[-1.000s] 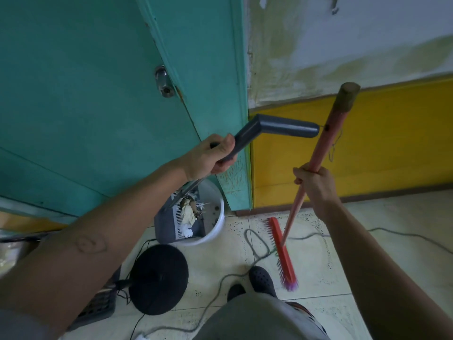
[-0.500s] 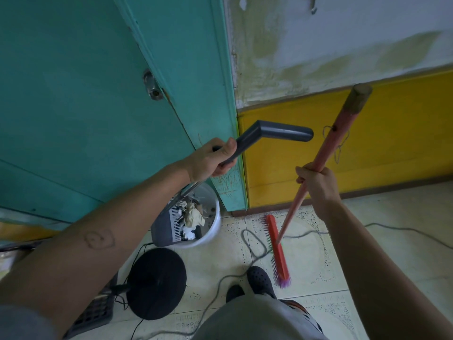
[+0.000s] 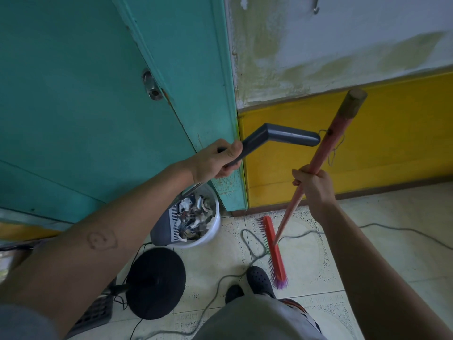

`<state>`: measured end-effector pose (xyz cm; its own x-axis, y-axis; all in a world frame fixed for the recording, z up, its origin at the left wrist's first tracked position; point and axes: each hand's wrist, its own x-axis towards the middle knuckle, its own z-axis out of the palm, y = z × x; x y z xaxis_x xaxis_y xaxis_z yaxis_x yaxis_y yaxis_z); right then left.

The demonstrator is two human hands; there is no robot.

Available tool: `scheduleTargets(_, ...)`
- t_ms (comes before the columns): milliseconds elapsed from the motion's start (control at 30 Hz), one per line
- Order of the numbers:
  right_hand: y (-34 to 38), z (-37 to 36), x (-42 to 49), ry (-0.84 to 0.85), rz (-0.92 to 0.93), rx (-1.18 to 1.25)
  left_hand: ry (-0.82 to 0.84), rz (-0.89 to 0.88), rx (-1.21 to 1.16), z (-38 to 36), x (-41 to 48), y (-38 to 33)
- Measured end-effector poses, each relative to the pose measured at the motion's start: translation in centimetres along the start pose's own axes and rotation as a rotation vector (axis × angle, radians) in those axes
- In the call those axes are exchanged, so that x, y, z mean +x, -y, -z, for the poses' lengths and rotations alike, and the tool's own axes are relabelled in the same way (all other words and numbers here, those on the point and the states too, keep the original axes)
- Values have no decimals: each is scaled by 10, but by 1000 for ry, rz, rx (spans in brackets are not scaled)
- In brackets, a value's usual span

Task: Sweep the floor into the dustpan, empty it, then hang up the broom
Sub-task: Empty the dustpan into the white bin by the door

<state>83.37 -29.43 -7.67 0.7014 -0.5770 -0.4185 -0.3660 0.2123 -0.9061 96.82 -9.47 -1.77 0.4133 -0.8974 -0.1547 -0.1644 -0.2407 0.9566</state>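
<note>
Dim, even indoor light; soft shadows; wide-angle bending at edges; slight blur.

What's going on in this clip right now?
A person is emptying a dustpan. The left hand grips the grey dustpan handle, with the pan tipped over a white bucket holding scraps beside the teal door. The right hand holds the red broom upright, its head on the tiled floor. A grey cable lies around the person's feet.

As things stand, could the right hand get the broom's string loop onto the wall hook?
Probably yes: the right hand grips the broom, the string loop hangs free near its top, and bare wall lies below the hook.
</note>
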Motion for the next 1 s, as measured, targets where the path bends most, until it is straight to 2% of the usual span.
scheduleTargets(367,-1,-10,0,-3,14,-2,-33,16,-23,8,-8,-1)
scheduleTargets(767,3,-11,0,-10,57,21,32,-38,-14,15,-16,-28)
scheduleTargets(833,2,-9,-1,-22,51,38,36,-38,-27,11,-15,-22)
scheduleTargets(1000,-7,-6,0,-18,36,26,37,88,63,-14,-17,26)
